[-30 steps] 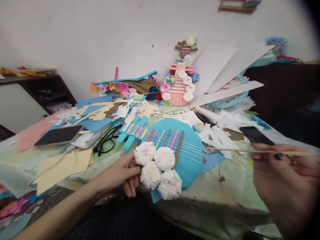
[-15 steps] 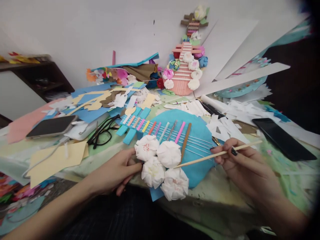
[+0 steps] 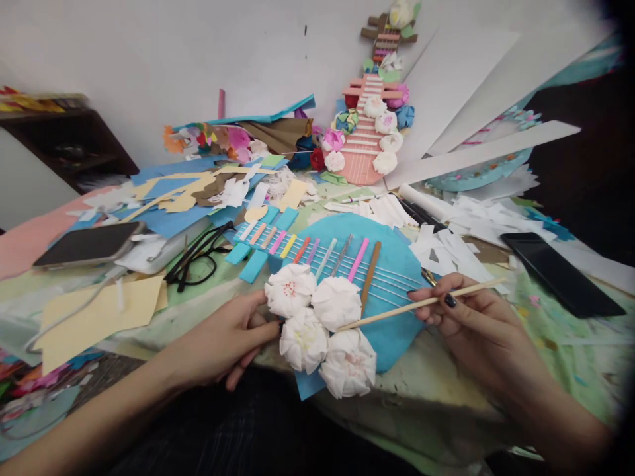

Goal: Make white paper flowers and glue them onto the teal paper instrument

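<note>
In front of me on the table lies a blue paper guitar [image 3: 391, 337] with white strings and coloured strips across them. White paper flowers [image 3: 337, 303] cluster over its near edge, and a piece of blue paper [image 3: 310, 383] shows beneath them. My left hand [image 3: 243, 334] is closed at the left side of the cluster, thumb and forefinger against a flower; the fingertips are partly hidden. Between thumb and fingers, my right hand [image 3: 459, 311] pinches a thin wooden stick [image 3: 397, 309]. The stick's tip is among the flowers, close to the lower right one.
Black glasses [image 3: 198, 258] and a phone [image 3: 89, 243] lie to the left. Another phone [image 3: 560, 274] lies at right, near white paper scraps [image 3: 441, 254]. Behind, a pink paper guitar [image 3: 362, 149] with flowers leans on the wall. Yellow paper [image 3: 94, 317] lies front left.
The stick's tip has shifted slightly left and up among the flowers, with my right hand moving left. My left hand stays at the flowers. The view has shifted a little.
</note>
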Available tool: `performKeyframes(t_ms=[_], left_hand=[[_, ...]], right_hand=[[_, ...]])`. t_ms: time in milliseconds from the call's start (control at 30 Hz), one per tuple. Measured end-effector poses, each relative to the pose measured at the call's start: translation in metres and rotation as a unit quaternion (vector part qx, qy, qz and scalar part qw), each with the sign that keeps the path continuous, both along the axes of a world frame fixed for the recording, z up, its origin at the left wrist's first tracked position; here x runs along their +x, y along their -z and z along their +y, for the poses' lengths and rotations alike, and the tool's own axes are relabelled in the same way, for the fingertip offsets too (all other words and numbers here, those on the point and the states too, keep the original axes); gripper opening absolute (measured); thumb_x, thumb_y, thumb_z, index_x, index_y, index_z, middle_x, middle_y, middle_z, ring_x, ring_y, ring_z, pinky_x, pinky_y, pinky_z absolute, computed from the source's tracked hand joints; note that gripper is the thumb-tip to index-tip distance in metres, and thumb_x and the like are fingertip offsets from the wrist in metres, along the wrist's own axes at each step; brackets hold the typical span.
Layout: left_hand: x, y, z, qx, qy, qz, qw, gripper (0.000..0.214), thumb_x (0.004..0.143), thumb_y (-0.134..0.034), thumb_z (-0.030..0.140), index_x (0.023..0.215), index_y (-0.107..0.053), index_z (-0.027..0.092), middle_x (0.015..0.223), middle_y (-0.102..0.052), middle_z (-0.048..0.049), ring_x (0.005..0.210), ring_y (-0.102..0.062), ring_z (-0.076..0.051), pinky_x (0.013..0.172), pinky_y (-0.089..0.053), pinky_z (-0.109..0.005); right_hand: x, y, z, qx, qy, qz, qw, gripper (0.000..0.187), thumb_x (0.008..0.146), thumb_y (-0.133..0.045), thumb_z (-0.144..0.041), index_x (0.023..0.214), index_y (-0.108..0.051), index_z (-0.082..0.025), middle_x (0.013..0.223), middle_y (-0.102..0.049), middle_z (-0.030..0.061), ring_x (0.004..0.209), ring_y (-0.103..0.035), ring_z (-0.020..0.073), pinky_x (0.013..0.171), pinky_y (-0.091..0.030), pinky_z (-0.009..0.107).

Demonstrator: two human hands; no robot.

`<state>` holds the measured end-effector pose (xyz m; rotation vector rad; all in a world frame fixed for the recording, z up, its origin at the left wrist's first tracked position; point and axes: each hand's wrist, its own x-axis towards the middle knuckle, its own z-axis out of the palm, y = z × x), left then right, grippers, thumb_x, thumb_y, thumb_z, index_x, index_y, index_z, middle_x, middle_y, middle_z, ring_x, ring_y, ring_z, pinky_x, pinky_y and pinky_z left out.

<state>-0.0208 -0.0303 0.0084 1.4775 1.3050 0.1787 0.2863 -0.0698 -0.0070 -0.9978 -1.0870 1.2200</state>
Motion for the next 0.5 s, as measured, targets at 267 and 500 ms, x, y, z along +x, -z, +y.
performKeyframes(t_ms=[267,500], left_hand=[[-0.0002,-0.0028,0.0010,0.011,0.006,0.019,1.000,0.019,0.084,-0.051,0.039,0.091,-0.047,0.021,0.046,-0.050,0.0082,0.028,-0.044,-0.007,0.027,-0.025,-0.012],[-0.0040,-0.0008,0.0027,0.004,0.036,0.016,0.999,0.019,0.085,-0.050,0.037,0.095,-0.045,0.020,0.050,-0.050,0.0094,0.029,-0.044,-0.007,0.028,-0.025,-0.012]], right_hand=[[0.0021,0.0042,0.0008,0.002,-0.007,0.014,1.000,0.005,0.081,-0.067,-0.025,0.085,-0.065,-0.022,0.090,-0.075,0.0058,0.070,-0.070,0.0142,0.064,-0.058,0.024],[-0.0004,0.0025,0.0005,-0.014,-0.012,0.049,0.999,0.008,0.078,-0.073,-0.024,0.082,-0.066,-0.021,0.090,-0.075,0.0065,0.070,-0.070,0.0128,0.066,-0.056,0.020]])
